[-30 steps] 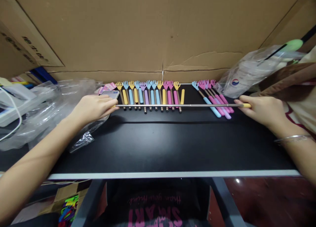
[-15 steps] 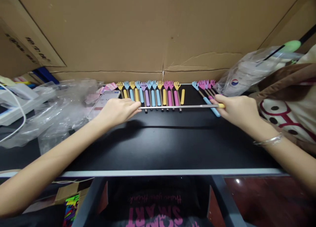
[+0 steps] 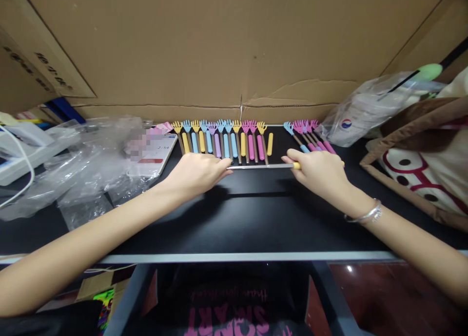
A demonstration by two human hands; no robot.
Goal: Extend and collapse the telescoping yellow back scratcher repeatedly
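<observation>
Level above the black table, a telescopic back scratcher's thin metal rod (image 3: 261, 167) stretches between both hands. My left hand (image 3: 199, 172) is closed around the rod's left end, which its fingers hide. My right hand (image 3: 318, 172) grips the other end, where a bit of yellow handle (image 3: 297, 165) shows. Behind the rod lies a row of claw-headed back scratchers (image 3: 228, 125) in yellow, blue, purple and pink. A yellow grip (image 3: 270, 144) lies at the row's right end. Farther right, a few slanted pink and blue back scratchers (image 3: 302, 126) are partly covered by my right hand.
Left of the row are a phone (image 3: 166, 150) and crumpled clear plastic bags (image 3: 98, 155). A bagged plastic cup (image 3: 354, 119) and a brown-edged cloth item (image 3: 413, 180) stand at right. Cardboard (image 3: 219, 48) walls off the back. The table's pale front edge (image 3: 234, 257) runs across.
My hands have come closer together, and the bare rod between them is shorter. The right hand moved left, the left hand moved right, both slightly nearer me.
</observation>
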